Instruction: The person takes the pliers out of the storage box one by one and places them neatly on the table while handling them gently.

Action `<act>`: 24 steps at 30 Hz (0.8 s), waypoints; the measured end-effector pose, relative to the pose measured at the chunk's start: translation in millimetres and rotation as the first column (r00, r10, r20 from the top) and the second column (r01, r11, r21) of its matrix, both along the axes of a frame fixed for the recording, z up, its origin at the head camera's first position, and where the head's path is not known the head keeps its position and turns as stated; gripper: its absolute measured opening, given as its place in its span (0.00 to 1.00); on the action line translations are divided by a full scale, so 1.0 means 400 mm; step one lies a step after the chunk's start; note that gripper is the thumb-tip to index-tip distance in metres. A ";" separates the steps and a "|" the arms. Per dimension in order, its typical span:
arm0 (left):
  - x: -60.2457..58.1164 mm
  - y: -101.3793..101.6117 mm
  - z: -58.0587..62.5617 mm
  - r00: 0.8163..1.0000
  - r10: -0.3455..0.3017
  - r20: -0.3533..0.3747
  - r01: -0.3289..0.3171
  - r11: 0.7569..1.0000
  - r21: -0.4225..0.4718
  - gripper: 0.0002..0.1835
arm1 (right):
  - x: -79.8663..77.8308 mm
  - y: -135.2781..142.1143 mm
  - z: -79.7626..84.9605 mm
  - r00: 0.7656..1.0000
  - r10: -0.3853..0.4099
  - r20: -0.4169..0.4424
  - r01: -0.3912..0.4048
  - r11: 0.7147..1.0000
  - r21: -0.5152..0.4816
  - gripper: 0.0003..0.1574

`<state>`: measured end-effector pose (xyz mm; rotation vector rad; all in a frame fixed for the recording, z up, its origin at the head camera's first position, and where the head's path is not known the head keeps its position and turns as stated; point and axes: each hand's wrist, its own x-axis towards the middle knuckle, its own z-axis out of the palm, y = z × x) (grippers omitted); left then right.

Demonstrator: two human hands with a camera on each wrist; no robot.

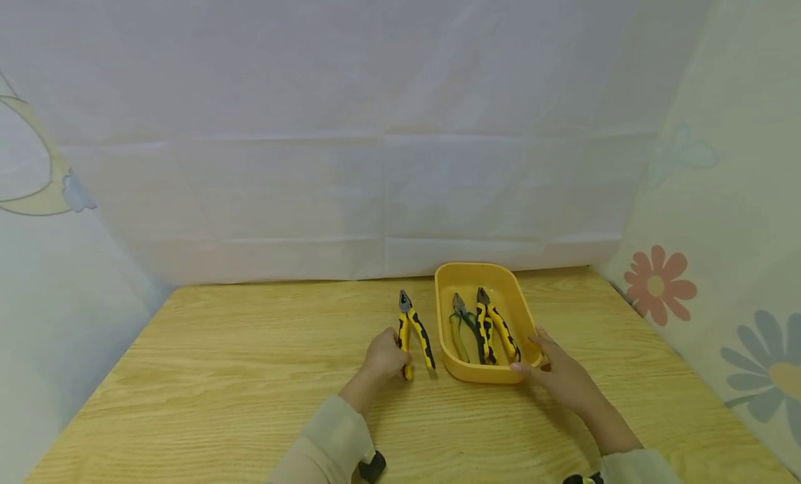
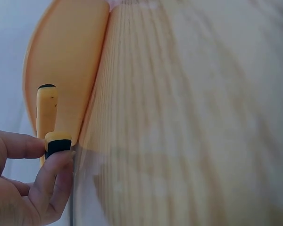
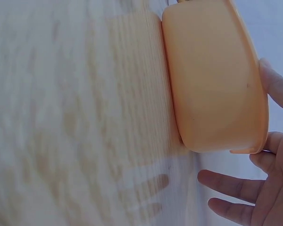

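Three pairs of pliers are in view: two lie inside the yellow tray (image 1: 448, 317) on the wooden table (image 1: 250, 373), and one pair of pliers (image 1: 413, 334) lies on the table just left of the tray, nose pointing to the far side.

The left hand (image 1: 386, 359) is curled round the near ends of that pair's yellow-and-black handles; the left wrist view shows a finger (image 2: 52, 176) and the thumb pinching one handle tip. The grip is narrow and set far back from the pivot.

The right hand (image 1: 557, 373) rests against the tray's near right corner, fingers fairly straight, thumb on the rim — a steadying touch, not a closed hold.

Judgement on handling: the pliers look like steel with rubbery sleeves — stiff, fairly heavy for their size, weight biased toward the nose. Held only at the handle tips, the head would likely droop or the handles swing apart. A firmer hold would take both handles together, nearer the pivot, where the sleeves give friction.

The tray appears to be light, smooth plastic and may slide on the table if knocked.
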<state>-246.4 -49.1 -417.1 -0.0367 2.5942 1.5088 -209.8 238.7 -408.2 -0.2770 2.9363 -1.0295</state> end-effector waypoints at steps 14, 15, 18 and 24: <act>-0.011 -0.002 -0.010 1.000 0.008 0.025 -0.006 0.998 -0.060 0.13 | 0.003 -0.004 0.006 1.000 -0.012 0.023 0.013 1.000 -0.016 0.49; -0.013 -0.002 -0.011 0.999 0.009 0.032 -0.007 0.998 -0.058 0.13 | 0.003 -0.004 0.006 1.000 -0.012 0.022 0.012 1.000 -0.016 0.49; -0.017 0.000 -0.012 0.999 0.016 0.044 -0.013 0.998 -0.063 0.14 | 0.003 -0.004 0.006 1.000 -0.010 0.017 0.010 1.000 -0.015 0.49; -0.022 0.003 -0.013 0.999 0.022 0.048 -0.018 0.996 -0.087 0.13 | -0.001 -0.001 0.001 1.000 -0.010 0.001 0.010 1.000 -0.005 0.50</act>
